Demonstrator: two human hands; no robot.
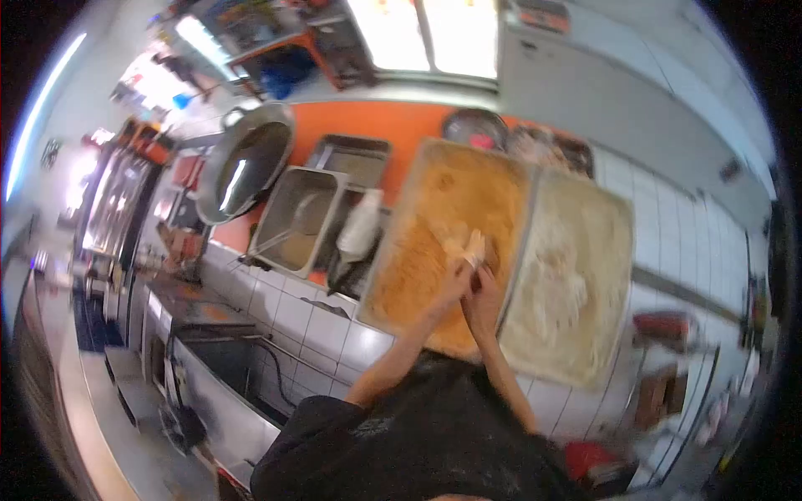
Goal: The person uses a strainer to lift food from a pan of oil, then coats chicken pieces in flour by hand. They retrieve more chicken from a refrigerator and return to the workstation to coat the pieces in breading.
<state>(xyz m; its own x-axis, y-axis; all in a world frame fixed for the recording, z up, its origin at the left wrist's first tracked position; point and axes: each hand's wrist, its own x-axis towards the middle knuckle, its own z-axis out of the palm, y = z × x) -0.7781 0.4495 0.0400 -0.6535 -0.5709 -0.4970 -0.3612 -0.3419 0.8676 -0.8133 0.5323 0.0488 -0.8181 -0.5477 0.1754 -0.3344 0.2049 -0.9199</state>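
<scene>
My left hand and my right hand are close together over a large tray of orange-brown breading powder. Both are closed, with fingers bent around the lower end of a pale, elongated piece of food. Its exact kind is too blurred to make out, and the fingers hide part of it. Right beside the orange tray lies a second large tray of whitish flour, its surface uneven and lumpy.
Left of the trays are a deep steel pan, a shallower steel pan, a white bottle-like container and a big tilted metal bowl. A dark round pan sits behind. A steel sink is at lower left.
</scene>
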